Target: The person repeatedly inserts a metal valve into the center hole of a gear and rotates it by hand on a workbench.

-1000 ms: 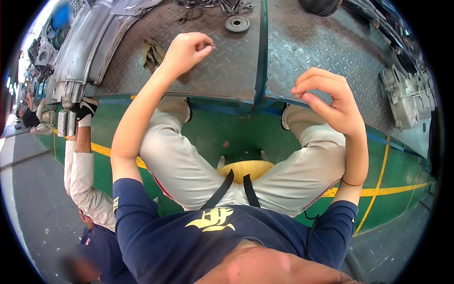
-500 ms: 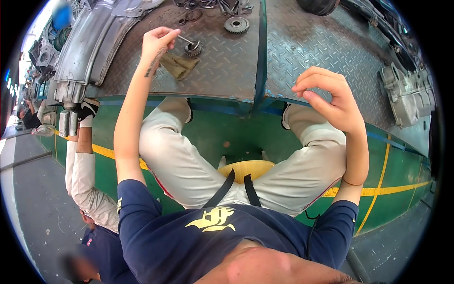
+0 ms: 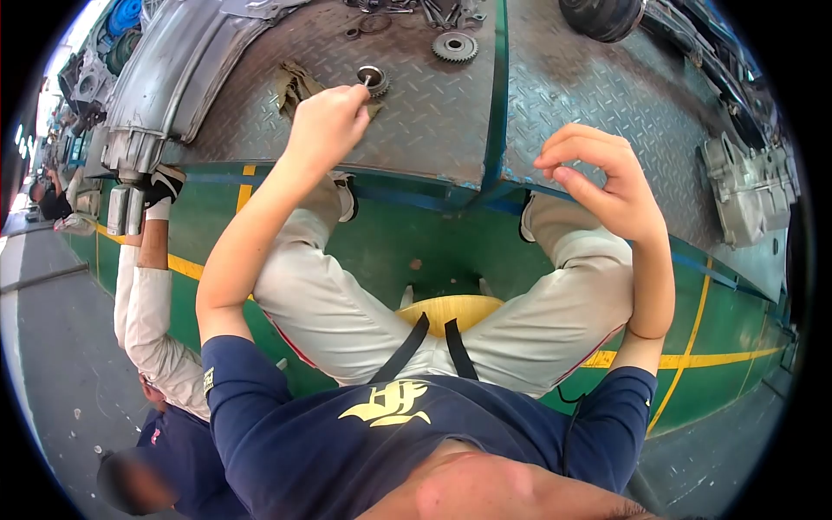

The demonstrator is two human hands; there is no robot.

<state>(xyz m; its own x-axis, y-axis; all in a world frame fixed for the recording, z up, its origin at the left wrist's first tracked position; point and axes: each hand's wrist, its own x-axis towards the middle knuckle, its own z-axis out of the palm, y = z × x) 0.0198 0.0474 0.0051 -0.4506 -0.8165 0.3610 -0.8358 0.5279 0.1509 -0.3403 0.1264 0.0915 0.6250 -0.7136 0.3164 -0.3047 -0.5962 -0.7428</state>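
My left hand (image 3: pixel 328 128) is closed over the bench, its back turned up toward me. A thin metal rod (image 3: pixel 367 81) sticks out past its fingers, the rod's far end at a small toothed gear (image 3: pixel 374 80) lying on the plate. Whether rod and gear touch cannot be made out. Under and beside this hand lies a crumpled brown cloth (image 3: pixel 296 85), partly covered by the hand. My right hand (image 3: pixel 602 178) hovers by the bench's front edge with fingers loosely bent and thumb apart, holding nothing.
A larger gear (image 3: pixel 455 47) and several small metal parts (image 3: pixel 429 12) lie farther back on the bench (image 3: pixel 416 121). A big gearbox housing (image 3: pixel 178 74) stands left, a metal casing (image 3: pixel 747 186) right. Another person (image 3: pixel 186 442) is low at the left.
My left hand has come right and nearer to me, turning so that its back shows and less of the rod is seen. My right hand keeps its place.
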